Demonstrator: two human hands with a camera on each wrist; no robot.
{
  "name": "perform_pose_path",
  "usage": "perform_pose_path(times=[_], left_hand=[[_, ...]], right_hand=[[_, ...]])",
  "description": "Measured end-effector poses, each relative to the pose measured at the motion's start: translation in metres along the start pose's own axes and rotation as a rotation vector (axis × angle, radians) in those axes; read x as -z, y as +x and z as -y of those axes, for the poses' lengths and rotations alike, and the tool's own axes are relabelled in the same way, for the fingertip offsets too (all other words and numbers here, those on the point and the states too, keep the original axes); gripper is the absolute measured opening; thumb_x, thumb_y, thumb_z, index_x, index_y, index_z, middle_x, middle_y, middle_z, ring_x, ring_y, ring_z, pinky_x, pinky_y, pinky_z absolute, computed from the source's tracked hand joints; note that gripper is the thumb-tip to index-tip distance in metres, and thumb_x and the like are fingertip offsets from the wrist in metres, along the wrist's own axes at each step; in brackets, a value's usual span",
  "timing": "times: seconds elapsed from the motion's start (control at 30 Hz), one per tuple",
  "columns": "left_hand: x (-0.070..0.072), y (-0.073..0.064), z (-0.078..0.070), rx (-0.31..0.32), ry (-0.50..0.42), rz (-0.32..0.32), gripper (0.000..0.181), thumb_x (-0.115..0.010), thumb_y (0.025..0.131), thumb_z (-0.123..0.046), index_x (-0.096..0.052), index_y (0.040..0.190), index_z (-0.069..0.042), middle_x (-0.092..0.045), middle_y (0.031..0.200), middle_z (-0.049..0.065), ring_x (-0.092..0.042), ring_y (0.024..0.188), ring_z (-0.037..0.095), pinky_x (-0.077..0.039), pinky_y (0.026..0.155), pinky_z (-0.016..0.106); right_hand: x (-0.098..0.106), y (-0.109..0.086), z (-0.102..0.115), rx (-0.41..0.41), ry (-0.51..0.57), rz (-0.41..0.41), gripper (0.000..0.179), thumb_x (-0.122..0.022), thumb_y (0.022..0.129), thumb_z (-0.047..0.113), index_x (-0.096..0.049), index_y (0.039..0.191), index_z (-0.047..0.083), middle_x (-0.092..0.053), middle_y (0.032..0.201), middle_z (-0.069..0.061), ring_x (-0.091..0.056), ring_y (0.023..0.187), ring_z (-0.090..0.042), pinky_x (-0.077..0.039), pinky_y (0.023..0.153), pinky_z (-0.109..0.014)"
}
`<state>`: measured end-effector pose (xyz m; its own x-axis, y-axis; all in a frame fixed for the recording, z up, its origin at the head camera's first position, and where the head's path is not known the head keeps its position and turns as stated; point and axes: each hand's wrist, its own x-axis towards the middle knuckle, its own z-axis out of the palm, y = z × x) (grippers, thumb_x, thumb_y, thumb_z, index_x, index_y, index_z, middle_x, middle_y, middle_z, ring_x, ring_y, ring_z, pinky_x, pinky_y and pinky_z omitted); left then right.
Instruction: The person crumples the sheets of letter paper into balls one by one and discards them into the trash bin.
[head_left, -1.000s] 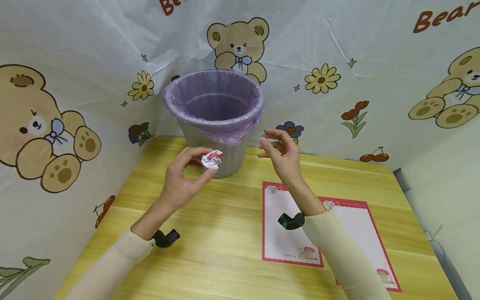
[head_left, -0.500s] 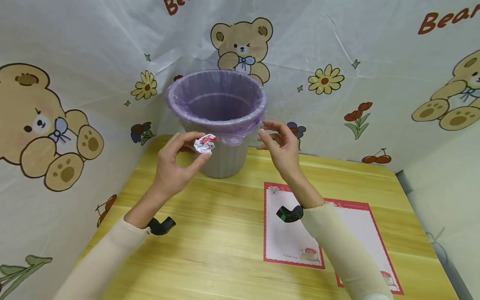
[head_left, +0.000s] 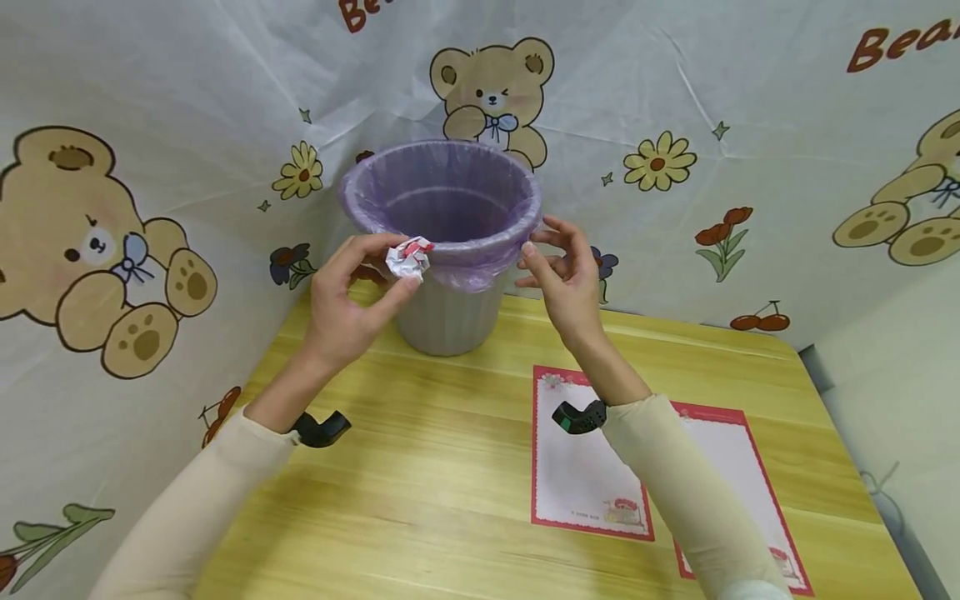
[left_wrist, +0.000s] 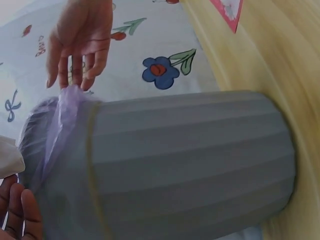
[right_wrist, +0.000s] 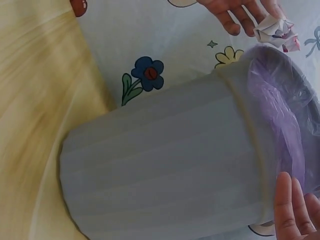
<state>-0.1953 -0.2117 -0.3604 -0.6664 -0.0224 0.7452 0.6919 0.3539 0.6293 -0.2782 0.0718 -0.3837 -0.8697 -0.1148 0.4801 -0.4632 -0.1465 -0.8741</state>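
Here, paper wad (head_left: 409, 259) pinched btwn L fingers (head_left: 371, 245), R fingers (head_left: 567, 231) loose nr bin (head_left: 450, 321).

By the far edge of the worktop (head_left: 405, 500), which is streaked in yellow wood grain, the grey bin (head_left: 450, 321) is lined with translucent purple film (head_left: 468, 275). The paper ball (head_left: 407, 259) is coloured white with red patches. Toward the right edge, white sheets (head_left: 581, 467) are bordered in pinkish red (a reddish motif is printed in each lower right corner). The white backdrop (head_left: 585, 83) is patterned with tan bears and yellow daisies.
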Motion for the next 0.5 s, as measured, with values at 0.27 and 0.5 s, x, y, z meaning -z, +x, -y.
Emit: perform_pose_path(times=[0.27, 0.5], left_hand=[[0.011, 0.023, -0.006, -0.001, 0.088, -0.016, 0.045, -0.085, 0.087, -0.002, -0.075, 0.130, -0.008, -0.071, 0.105, 0.011, -0.065, 0.090, 0.026, -0.054, 0.075, 0.021], [0.011, 0.037, -0.011, -0.018, 0.151, -0.021, 0.041, -0.085, 0.088, -0.011, -0.076, 0.129, -0.009, -0.070, 0.098, 0.014, -0.060, 0.095, 0.027, -0.050, 0.079, 0.025]], right_hand=[[-0.006, 0.015, 0.003, -0.034, 0.000, 0.008, 0.050, -0.072, 0.104, 0.019, -0.054, 0.150, 0.015, -0.060, 0.129, -0.003, -0.073, 0.094, -0.018, -0.068, 0.073, -0.029], [-0.006, 0.024, 0.007, -0.031, -0.036, 0.000, 0.051, -0.071, 0.104, 0.019, -0.052, 0.151, 0.010, -0.058, 0.122, 0.000, -0.070, 0.087, -0.015, -0.065, 0.070, -0.024]])
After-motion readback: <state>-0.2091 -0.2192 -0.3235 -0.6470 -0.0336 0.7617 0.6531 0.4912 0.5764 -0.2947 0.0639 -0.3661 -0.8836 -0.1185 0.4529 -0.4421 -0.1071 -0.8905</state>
